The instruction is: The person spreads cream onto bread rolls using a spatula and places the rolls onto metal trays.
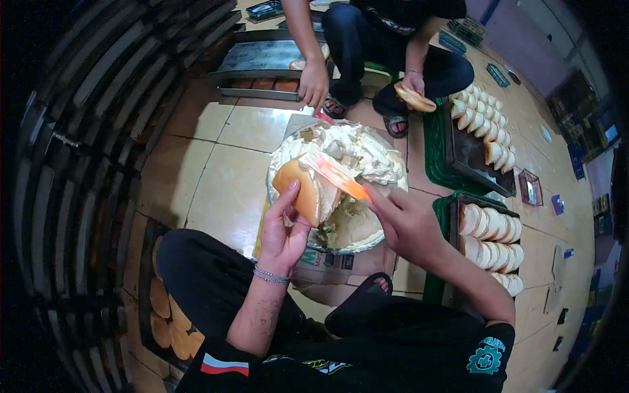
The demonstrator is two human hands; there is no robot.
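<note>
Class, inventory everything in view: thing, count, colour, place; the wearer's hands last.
held bread: one, brown, left hand
spatula: one, orange, right hand
cream: one mass, pale, basin
basin: one, colour unclear, centre
cardboard: one, brown, under basin
right trays: two, dark, right
left tray: one, dark, lower left
back trays: several, grey, upper left
buns: many, pale or brown, trays
crates: two, green, by right trays
baskets: several, mixed, right
rack: one, dark, left
co-worker: one, dark clothes, opposite
other bread: one, brown, co-worker's hand
left hand: one, bare, centre
right hand: one, bare, centre
</note>
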